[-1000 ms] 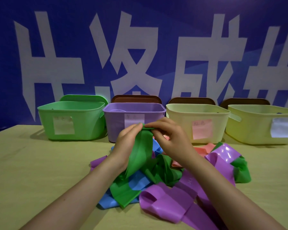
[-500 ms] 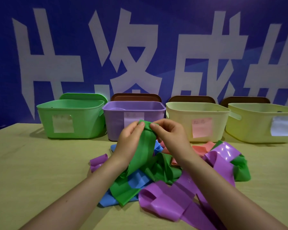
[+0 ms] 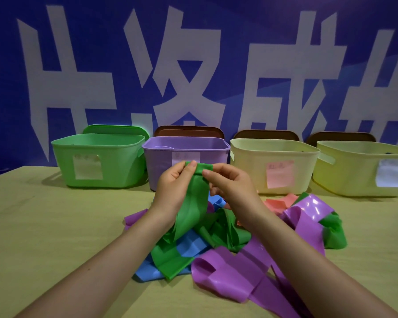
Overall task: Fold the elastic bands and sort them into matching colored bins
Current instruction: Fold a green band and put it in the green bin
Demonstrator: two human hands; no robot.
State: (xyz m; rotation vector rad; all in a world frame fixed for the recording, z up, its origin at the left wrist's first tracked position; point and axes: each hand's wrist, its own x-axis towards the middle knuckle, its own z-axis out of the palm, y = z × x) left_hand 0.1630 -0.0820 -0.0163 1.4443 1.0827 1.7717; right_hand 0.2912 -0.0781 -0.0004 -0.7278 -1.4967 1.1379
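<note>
Pinching the top edge of a green band (image 3: pixel 193 203), the left hand (image 3: pixel 174 189) and right hand (image 3: pixel 230 187) hold it up with fingers curled close together, fingertips of the two hands almost touching across the fold. The band hangs straight down from the fingers into the heap of green, blue and purple bands (image 3: pixel 239 260) lying on the worktop (image 3: pixel 55 237) below the wrists. Beyond the fingers stand the green bin (image 3: pixel 97 159) and the purple bin (image 3: pixel 186 152).
</note>
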